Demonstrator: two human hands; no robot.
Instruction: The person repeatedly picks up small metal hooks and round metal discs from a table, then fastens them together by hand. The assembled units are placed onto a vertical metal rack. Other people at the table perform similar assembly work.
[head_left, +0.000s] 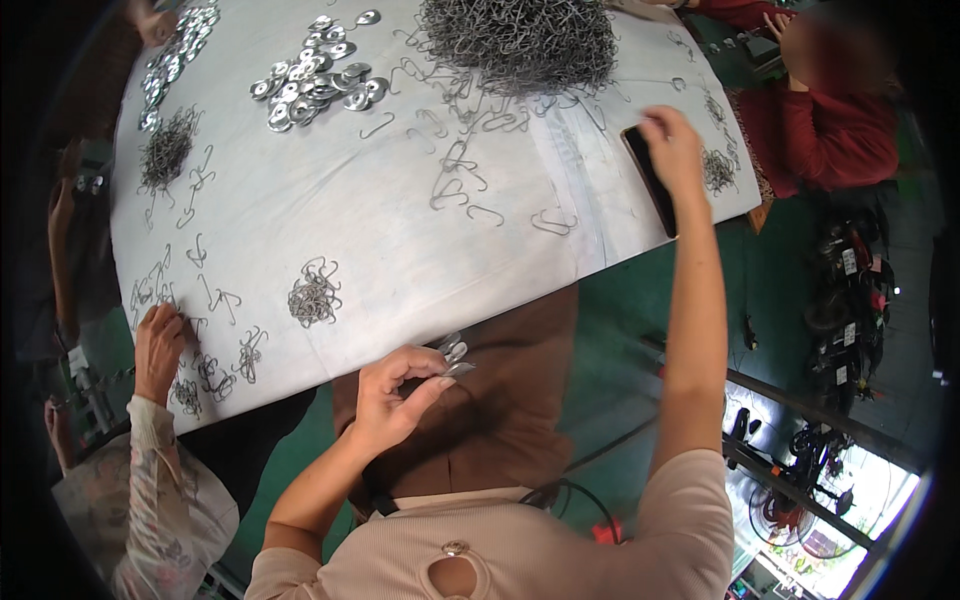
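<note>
Several shiny round metal discs [456, 352] with raised centres are pinched between the thumb and fingers of my left hand [400, 393], just off the table's near edge. My right arm stretches forward to a dark smartphone [650, 178] by the table's right side. Over the phone's far end, the fingers of my right hand [674, 146] are bent and seem to grip it; the hand hides part of the phone. A small heap of bent wire hooks [316, 294] lies on the table to the left of my left hand.
The white-covered table [370, 220] bears a large pile of wire hooks [520, 45], loose hooks and a heap of discs [315, 80]. At the left, a co-worker's hand [160, 345] touches hooks. Another person in red [835, 135] sits at the right.
</note>
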